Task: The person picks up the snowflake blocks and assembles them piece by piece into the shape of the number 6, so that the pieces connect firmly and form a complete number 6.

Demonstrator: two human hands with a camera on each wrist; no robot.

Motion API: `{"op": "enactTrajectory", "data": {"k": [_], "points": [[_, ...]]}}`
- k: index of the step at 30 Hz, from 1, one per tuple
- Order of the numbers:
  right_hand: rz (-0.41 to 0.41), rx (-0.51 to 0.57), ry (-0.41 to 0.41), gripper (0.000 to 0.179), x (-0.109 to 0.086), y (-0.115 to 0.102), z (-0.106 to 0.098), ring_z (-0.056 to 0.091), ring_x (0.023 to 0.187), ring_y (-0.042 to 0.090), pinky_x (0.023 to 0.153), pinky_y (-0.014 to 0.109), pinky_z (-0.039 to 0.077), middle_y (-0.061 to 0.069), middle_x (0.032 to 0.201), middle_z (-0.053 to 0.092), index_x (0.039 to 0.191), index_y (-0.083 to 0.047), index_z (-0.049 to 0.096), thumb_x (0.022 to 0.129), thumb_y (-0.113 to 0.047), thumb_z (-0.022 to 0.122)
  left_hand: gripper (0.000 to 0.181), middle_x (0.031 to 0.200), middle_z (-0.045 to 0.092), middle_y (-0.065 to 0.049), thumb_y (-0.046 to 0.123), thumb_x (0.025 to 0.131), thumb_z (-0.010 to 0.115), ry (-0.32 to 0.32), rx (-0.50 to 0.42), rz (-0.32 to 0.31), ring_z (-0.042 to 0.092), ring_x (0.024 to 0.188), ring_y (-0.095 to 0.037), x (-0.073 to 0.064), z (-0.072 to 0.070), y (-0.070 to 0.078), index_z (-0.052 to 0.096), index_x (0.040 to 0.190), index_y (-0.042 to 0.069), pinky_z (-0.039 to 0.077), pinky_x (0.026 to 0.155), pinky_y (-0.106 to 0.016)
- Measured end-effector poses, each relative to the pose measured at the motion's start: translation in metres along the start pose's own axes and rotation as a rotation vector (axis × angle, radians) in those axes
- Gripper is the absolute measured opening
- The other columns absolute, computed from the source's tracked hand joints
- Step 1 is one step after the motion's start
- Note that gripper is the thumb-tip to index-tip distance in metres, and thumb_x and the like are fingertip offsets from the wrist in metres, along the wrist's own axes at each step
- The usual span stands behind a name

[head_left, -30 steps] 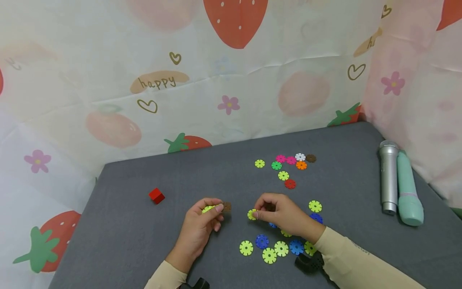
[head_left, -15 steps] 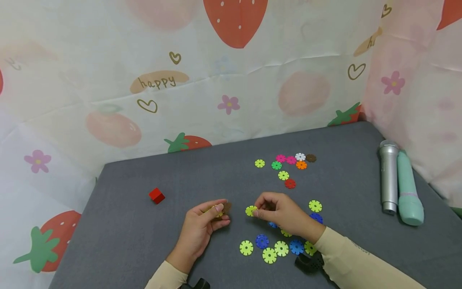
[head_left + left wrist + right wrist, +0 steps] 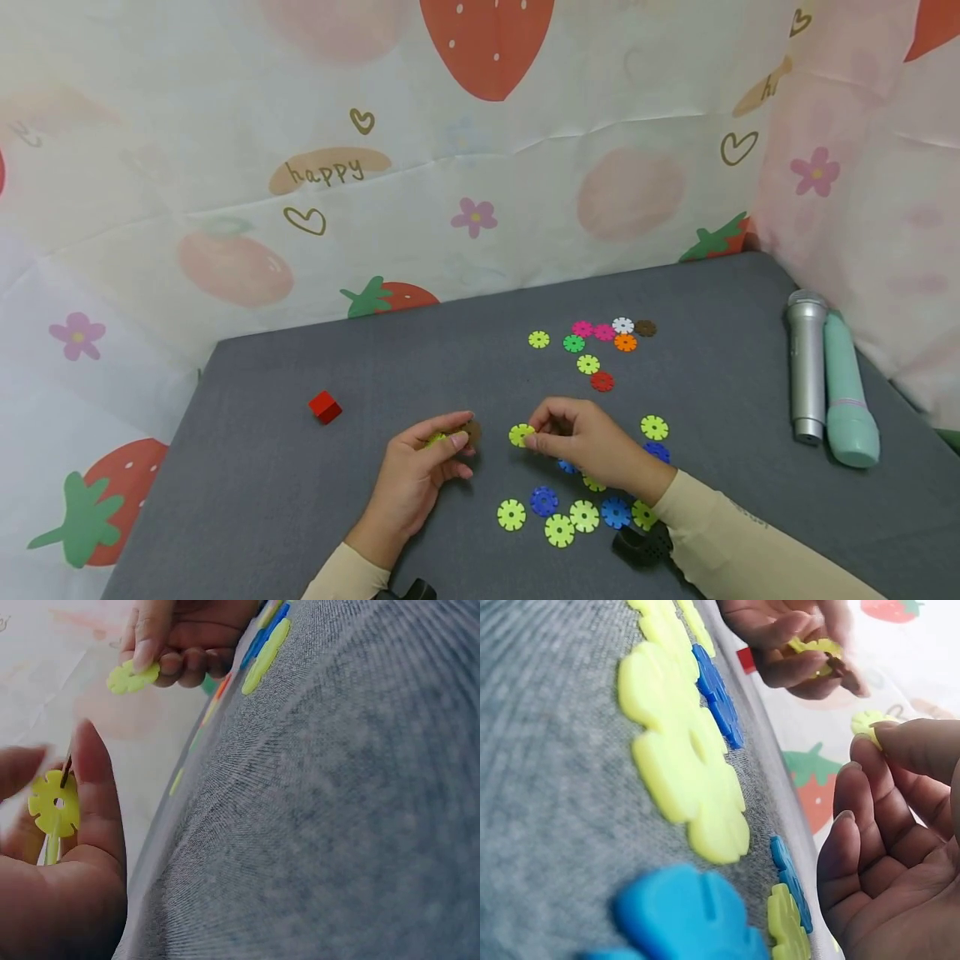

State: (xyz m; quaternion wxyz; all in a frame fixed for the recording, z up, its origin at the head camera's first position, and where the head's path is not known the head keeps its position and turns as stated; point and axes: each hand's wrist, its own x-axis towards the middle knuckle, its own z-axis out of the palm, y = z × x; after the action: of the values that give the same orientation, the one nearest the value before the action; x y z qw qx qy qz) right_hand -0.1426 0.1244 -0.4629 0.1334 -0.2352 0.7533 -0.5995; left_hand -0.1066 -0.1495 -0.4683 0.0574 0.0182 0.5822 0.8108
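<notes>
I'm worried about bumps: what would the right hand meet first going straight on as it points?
The right hand, led by its yellow disc, would probably meet the brown disc held by the left hand; their heights are hard to compare.

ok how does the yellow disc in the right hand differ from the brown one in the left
The yellow disc is bright, the brown disc dark. The yellow disc is alone in the right hand; the brown disc meets another yellow piece in the left hand. In the left wrist view, the yellow disc shows its face, the brown disc its edge. Both look thin.
</notes>
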Motion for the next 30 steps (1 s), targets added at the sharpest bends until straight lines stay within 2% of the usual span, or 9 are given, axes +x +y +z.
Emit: {"op": "enactTrajectory", "data": {"k": [3, 7, 9, 14, 20, 24, 30], "points": [[-0.001, 0.008, -0.001, 0.008, -0.0002, -0.0002, -0.0002, 0.063, 0.079, 0.023, 0.071, 0.032, 0.053, 0.005, 0.090, 0.069, 0.100, -0.011, 0.073, 0.104, -0.015, 0.078, 0.020, 0.113, 0.073, -0.018, -0.005, 0.103, 0.069, 0.018, -0.031, -0.001, 0.073, 0.089, -0.025, 0.0003, 0.0010, 0.0000, 0.075, 0.121, -0.010, 0.064, 0.070, -0.037], [-0.006, 0.016, -0.004, 0.008, 0.0000, 0.0005, -0.0007, 0.063, 0.080, 0.023, 0.071, 0.032, 0.054, 0.006, 0.091, 0.070, 0.100, -0.011, 0.073, 0.104, -0.015, 0.078, 0.024, 0.126, 0.069, -0.025, -0.010, 0.101, 0.068, 0.054, -0.045, -0.026, 0.075, 0.097, -0.025, 0.0012, 0.0011, 0.0009, 0.073, 0.125, -0.013, 0.065, 0.078, -0.042], [-0.009, 0.019, -0.005, 0.008, 0.0000, 0.0006, -0.0011, 0.063, 0.080, 0.024, 0.071, 0.032, 0.054, 0.006, 0.091, 0.070, 0.100, -0.011, 0.073, 0.104, -0.015, 0.078, 0.025, 0.126, 0.069, -0.025, -0.013, 0.100, 0.068, 0.061, -0.058, -0.023, 0.075, 0.101, -0.026, 0.0016, 0.0011, 0.0011, 0.073, 0.124, -0.014, 0.064, 0.083, -0.043], [-0.016, 0.026, -0.009, 0.008, -0.0003, -0.0012, -0.0018, 0.064, 0.081, 0.025, 0.072, 0.032, 0.054, 0.006, 0.091, 0.070, 0.101, -0.010, 0.073, 0.105, -0.015, 0.077, 0.016, 0.107, 0.073, -0.019, -0.017, 0.095, 0.070, 0.066, -0.066, 0.001, 0.077, 0.099, -0.028, 0.0019, 0.0010, 0.0007, 0.077, 0.108, -0.010, 0.063, 0.089, -0.046], [-0.012, 0.038, -0.009, 0.008, -0.0005, -0.0029, -0.0017, 0.064, 0.082, 0.030, 0.073, 0.033, 0.055, 0.008, 0.091, 0.070, 0.101, -0.010, 0.073, 0.105, -0.015, 0.077, 0.010, 0.098, 0.076, -0.016, -0.008, 0.093, 0.081, 0.104, 0.084, 0.019, 0.074, 0.089, -0.024, 0.0010, 0.0002, 0.0011, 0.077, 0.102, -0.009, 0.061, 0.085, -0.036], [-0.008, 0.048, -0.010, 0.008, -0.0009, -0.0035, -0.0018, 0.064, 0.083, 0.032, 0.073, 0.034, 0.055, 0.009, 0.091, 0.070, 0.101, -0.009, 0.073, 0.105, -0.015, 0.077, 0.018, 0.097, 0.077, -0.016, -0.004, 0.092, 0.085, 0.149, 0.185, 0.080, 0.072, 0.088, -0.023, 0.0015, -0.0001, -0.0007, 0.076, 0.106, -0.011, 0.058, 0.079, -0.032], [-0.007, 0.060, -0.010, 0.008, -0.0017, -0.0054, -0.0022, 0.064, 0.083, 0.034, 0.073, 0.035, 0.055, 0.011, 0.090, 0.071, 0.101, -0.008, 0.073, 0.105, -0.014, 0.076, 0.024, 0.104, 0.075, -0.018, -0.005, 0.094, 0.083, 0.185, 0.268, 0.158, 0.072, 0.091, -0.018, 0.0035, 0.0008, -0.0031, 0.077, 0.117, -0.009, 0.059, 0.079, -0.026]]}}
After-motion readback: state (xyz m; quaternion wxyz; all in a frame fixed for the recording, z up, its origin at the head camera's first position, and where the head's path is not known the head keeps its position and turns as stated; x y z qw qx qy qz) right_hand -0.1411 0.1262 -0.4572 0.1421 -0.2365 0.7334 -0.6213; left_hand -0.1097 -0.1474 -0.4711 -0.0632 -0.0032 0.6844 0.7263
